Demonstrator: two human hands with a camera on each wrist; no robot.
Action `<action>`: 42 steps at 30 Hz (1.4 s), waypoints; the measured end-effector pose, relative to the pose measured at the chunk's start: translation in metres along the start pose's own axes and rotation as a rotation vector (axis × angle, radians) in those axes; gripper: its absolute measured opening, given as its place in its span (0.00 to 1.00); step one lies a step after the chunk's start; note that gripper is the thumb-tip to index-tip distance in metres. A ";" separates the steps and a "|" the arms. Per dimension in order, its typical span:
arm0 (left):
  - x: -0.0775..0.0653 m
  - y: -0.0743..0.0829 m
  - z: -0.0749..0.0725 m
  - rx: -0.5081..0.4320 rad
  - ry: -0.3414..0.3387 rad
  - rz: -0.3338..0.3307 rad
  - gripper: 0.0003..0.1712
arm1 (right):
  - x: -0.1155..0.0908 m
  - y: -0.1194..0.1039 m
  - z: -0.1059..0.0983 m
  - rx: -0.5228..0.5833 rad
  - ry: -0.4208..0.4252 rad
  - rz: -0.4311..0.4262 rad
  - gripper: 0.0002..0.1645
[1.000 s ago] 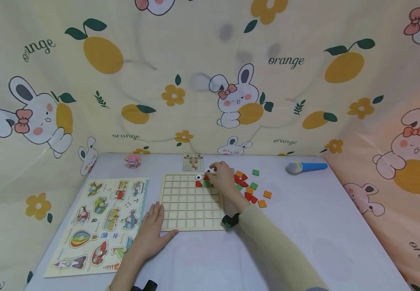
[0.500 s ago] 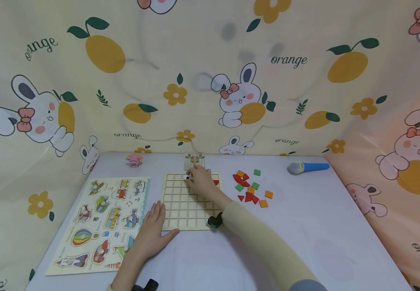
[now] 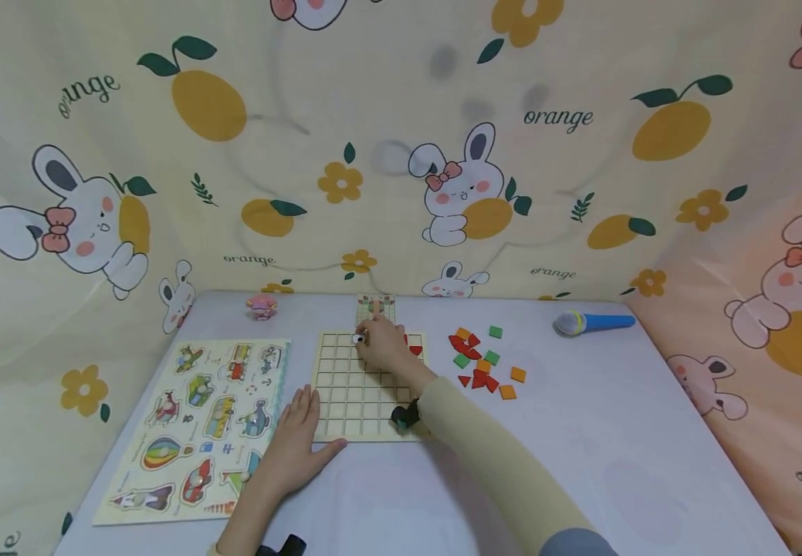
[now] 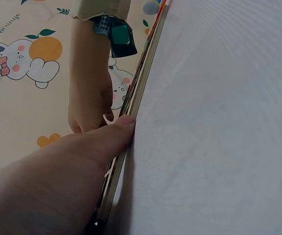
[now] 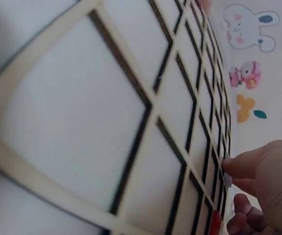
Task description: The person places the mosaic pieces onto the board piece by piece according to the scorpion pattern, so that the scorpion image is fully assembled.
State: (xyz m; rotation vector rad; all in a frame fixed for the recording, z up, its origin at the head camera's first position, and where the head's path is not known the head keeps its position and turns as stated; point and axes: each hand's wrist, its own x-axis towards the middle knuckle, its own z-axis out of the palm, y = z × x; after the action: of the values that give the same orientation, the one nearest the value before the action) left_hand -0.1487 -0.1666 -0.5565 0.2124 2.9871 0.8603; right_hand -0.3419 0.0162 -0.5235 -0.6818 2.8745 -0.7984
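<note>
A wooden grid board [image 3: 341, 401] lies on the table. Over its far rows, my right hand [image 3: 383, 345] pinches a small white piece with a black dot [image 3: 358, 338], like an eye, at the top row. In the right wrist view that pale piece [image 5: 228, 180] shows by the thumb and fingertips, low against the grid. Red pieces [image 3: 415, 350] sit in the board just right of the hand, which partly hides that area. My left hand [image 3: 296, 442] lies with straight fingers along the board's left edge; in the left wrist view its thumb [image 4: 123, 126] touches the board's side.
Behind the board lies a small patterned card [image 3: 387, 307]. Loose red, green and orange pieces [image 3: 484, 366] are scattered to the right. A picture puzzle board [image 3: 192, 432] lies left, with a pink figurine [image 3: 262, 306] behind it. A blue toy microphone [image 3: 595, 323] rests at far right.
My right hand has moved left along the board's top row, carrying the eye piece, then stays nearly still there. My left hand has kept its place. The head view has shifted slightly.
</note>
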 end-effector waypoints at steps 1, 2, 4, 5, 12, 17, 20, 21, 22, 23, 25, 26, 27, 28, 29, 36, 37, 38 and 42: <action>0.000 0.000 0.000 -0.001 -0.004 -0.002 0.61 | 0.000 0.001 0.000 0.006 0.001 0.002 0.13; 0.000 0.000 0.000 0.000 -0.008 -0.003 0.61 | 0.000 0.001 0.000 0.012 0.004 0.003 0.13; 0.001 0.000 0.000 0.002 -0.017 -0.006 0.61 | 0.000 0.002 0.000 0.021 0.011 0.003 0.13; 0.001 -0.001 0.000 0.003 -0.017 -0.005 0.61 | 0.000 0.002 0.000 0.026 0.012 0.004 0.13; 0.001 0.000 0.001 0.005 -0.016 0.001 0.61 | 0.001 0.003 0.000 0.006 0.011 0.005 0.13; 0.000 0.001 -0.001 0.001 -0.010 0.008 0.60 | 0.001 0.005 -0.001 0.008 0.015 0.003 0.12; 0.000 0.002 -0.002 0.000 -0.012 0.007 0.60 | 0.002 0.006 -0.001 0.010 0.004 0.011 0.12; -0.001 0.003 -0.002 0.000 -0.009 0.007 0.60 | 0.002 0.006 -0.001 0.009 0.004 0.013 0.11; -0.001 0.003 -0.002 -0.001 -0.006 0.008 0.60 | 0.002 0.006 -0.001 0.009 0.003 0.013 0.11; -0.001 0.002 -0.002 -0.001 -0.005 0.008 0.60 | 0.002 0.006 -0.001 0.012 0.003 0.012 0.11; -0.001 0.002 -0.002 -0.001 0.000 0.009 0.60 | 0.002 0.006 -0.002 0.016 0.001 0.010 0.12; 0.000 0.001 -0.001 0.000 -0.002 0.007 0.60 | 0.002 0.005 -0.002 0.018 0.002 0.009 0.12; 0.000 0.001 -0.001 0.000 -0.006 0.004 0.61 | 0.002 0.006 -0.002 0.032 0.005 0.012 0.13; 0.000 0.001 -0.001 0.002 -0.009 0.001 0.61 | 0.001 0.006 -0.003 0.052 0.012 0.018 0.14; 0.000 0.000 0.000 0.002 -0.011 0.002 0.61 | 0.001 0.006 -0.004 0.080 0.023 0.024 0.16; 0.000 0.000 0.000 0.005 -0.019 0.001 0.61 | -0.008 0.022 -0.018 0.475 0.252 0.023 0.24; 0.001 0.000 0.000 0.006 -0.021 -0.001 0.61 | -0.010 0.026 -0.021 0.503 0.282 0.025 0.24; 0.001 0.001 0.000 0.006 -0.021 -0.004 0.61 | -0.013 0.030 -0.024 0.522 0.307 0.031 0.23; 0.000 0.002 0.000 0.005 -0.019 -0.010 0.61 | -0.029 0.046 -0.038 0.592 0.372 0.116 0.23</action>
State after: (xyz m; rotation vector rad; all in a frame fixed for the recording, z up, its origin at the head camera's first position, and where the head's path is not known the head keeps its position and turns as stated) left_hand -0.1489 -0.1650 -0.5550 0.2036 2.9709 0.8452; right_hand -0.3409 0.0819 -0.5156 -0.3130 2.6826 -1.8049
